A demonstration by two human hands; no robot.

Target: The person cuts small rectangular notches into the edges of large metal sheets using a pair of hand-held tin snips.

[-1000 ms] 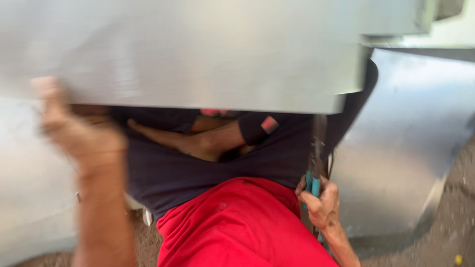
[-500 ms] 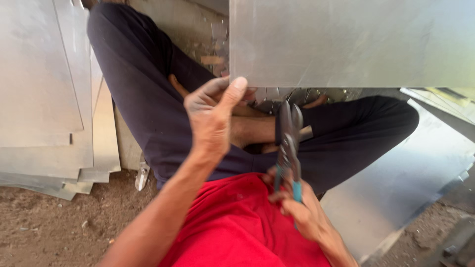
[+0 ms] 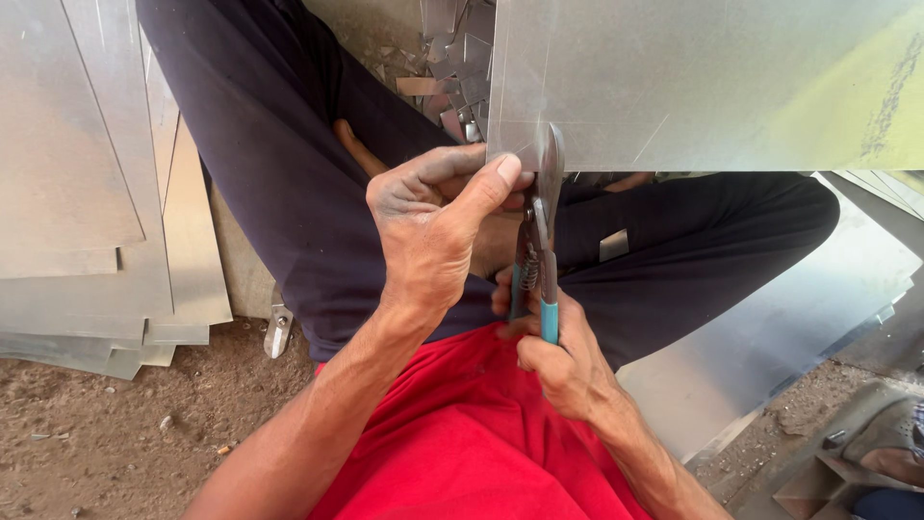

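A: What are the hands doing?

B: The right hand (image 3: 568,361) is wrapped around the blue handles of the tin snips (image 3: 536,250), at about 6 o'clock from the middle of the view. The left hand (image 3: 438,226) is just above it, at 10 o'clock from the snips, and it pinches the lower left corner of the metal sheet (image 3: 712,82) between the thumb and the fingers. Both hands are closed on what they hold, and they nearly touch each other.

A: How does the sheet look?

B: It is flat, grey and dull shiny, with thin scratched lines near the corner. It fills the view from 12 to 2 o'clock. The blades of the snips stand upright and meet its lower edge, just beside the thumb.

A: And around the hands?

B: The person sits cross-legged, with a red shirt (image 3: 462,443) at 6 o'clock and dark trousers (image 3: 279,173) behind the hands. A small metal offcut (image 3: 613,245) lies on the right leg. At 9 o'clock a stack of metal sheets (image 3: 87,193) lies on the dirt ground (image 3: 125,433). At 4 o'clock one more large sheet (image 3: 770,337) lies flat. Far at 12 o'clock there is a pile of small scraps (image 3: 452,67).
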